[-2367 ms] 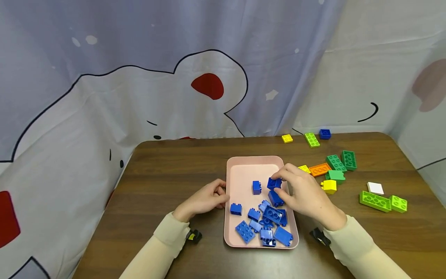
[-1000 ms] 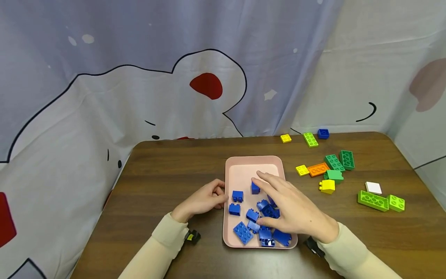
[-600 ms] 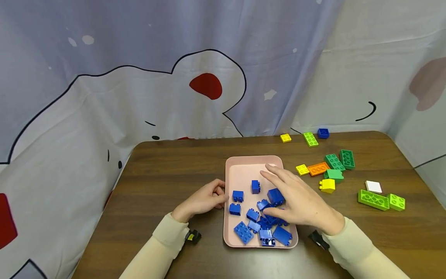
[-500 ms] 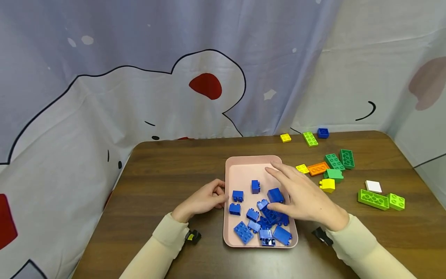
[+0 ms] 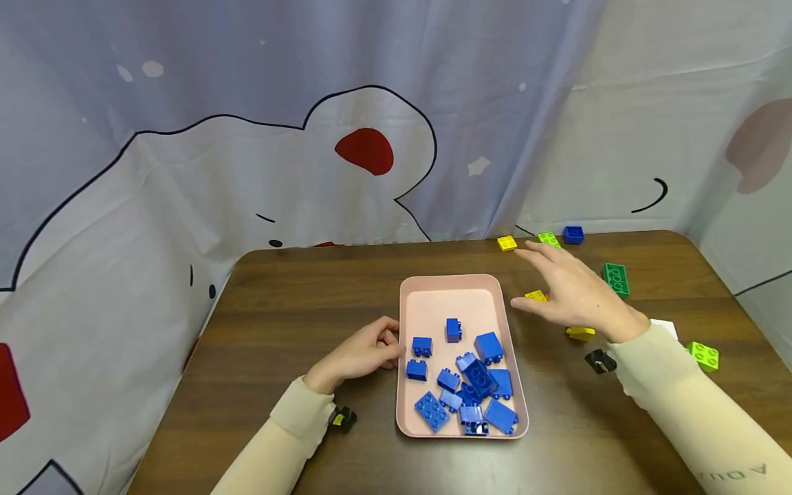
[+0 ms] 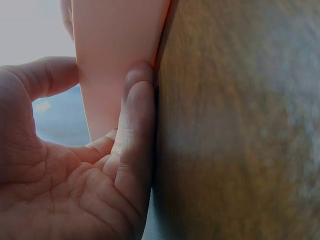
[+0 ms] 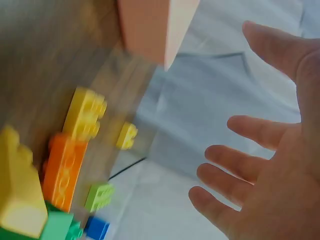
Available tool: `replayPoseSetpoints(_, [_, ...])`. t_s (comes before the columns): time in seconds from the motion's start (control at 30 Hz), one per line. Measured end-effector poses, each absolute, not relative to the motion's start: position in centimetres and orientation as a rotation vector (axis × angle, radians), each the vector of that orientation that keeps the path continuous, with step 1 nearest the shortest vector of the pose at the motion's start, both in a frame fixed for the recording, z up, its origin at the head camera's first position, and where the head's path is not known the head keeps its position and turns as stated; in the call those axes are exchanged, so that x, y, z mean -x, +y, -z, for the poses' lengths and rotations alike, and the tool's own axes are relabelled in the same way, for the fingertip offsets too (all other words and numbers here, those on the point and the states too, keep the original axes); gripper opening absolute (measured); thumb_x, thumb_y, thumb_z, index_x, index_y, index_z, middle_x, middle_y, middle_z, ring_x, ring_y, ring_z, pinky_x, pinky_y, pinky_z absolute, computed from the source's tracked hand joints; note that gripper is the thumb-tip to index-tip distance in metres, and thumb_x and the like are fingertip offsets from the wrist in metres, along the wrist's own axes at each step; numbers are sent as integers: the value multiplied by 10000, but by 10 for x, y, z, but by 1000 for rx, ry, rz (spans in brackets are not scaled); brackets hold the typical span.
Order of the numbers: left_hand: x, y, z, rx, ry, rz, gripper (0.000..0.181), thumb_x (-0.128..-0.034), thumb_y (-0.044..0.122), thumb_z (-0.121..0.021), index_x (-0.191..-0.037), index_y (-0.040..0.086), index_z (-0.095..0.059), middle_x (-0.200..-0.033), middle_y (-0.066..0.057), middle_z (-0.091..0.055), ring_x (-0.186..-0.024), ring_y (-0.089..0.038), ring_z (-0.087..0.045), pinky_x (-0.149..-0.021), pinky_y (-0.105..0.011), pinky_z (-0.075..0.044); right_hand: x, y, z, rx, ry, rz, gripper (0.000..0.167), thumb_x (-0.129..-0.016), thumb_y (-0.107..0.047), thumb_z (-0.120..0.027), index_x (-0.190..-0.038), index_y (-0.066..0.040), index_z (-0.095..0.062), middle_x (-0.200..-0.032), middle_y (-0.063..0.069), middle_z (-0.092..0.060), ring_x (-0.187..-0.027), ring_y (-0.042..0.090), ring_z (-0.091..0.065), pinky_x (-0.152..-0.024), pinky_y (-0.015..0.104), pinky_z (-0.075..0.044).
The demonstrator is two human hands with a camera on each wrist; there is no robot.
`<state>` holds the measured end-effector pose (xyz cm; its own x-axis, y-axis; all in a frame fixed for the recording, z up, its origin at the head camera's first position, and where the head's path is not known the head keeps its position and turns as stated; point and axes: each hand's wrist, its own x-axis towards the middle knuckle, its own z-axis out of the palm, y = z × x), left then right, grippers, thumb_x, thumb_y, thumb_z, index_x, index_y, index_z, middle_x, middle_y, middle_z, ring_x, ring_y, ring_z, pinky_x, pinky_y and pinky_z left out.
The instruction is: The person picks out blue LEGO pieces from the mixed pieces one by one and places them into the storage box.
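A pink tray holds several blue bricks, mostly bunched in its near right half. My left hand is at the tray's left edge, its fingers against the outer wall and the thumb at the rim. In the left wrist view the fingers lie along the wall close to the tabletop. Fingers spread, my right hand is in the air right of the tray and holds nothing. Below it is a yellow brick. The right wrist view shows an orange brick beside it, hidden by the hand in the head view.
Loose bricks lie right of the tray: a dark green one, a lime one, a blue one at the back, and a small yellow one. A white piece is partly under the right sleeve. A patterned curtain hangs behind the table.
A small blue brick at the tray's right side was set down near its left edge. Since then the right hand has moved away, rightward and toward the back. The left hand has stayed put.
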<state>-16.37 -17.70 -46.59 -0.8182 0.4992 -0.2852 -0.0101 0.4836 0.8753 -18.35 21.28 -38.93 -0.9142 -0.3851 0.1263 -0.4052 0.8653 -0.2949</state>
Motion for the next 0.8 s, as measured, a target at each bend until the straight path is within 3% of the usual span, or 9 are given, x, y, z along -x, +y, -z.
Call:
replayPoseSetpoints(0.4, [163, -175, 470, -415, 2213, -1314, 474, -1007, 260, -654, -1394, 28, -509, -972, -95, -658, -838, -165, -682, -807, -341, -628, 242, 260, 395, -443, -3141, -379, 853, -946, -477, -700, -1571, 2, -372, -1610, 334, -309, -1437, 566, -331, -1157, 724, -299])
replayPoseSetpoints(0.8, [162, -176, 468, -407, 2224, -1311, 479, -1003, 247, -654, -1398, 22, -504, -965, -86, -659, -833, -164, -682, -804, -341, -631, 273, 283, 415, -303, -3274, -314, 849, -975, -403, -651, -1583, 67, -290, -1623, 378, -217, -1451, 607, -251, -1164, 740, -253])
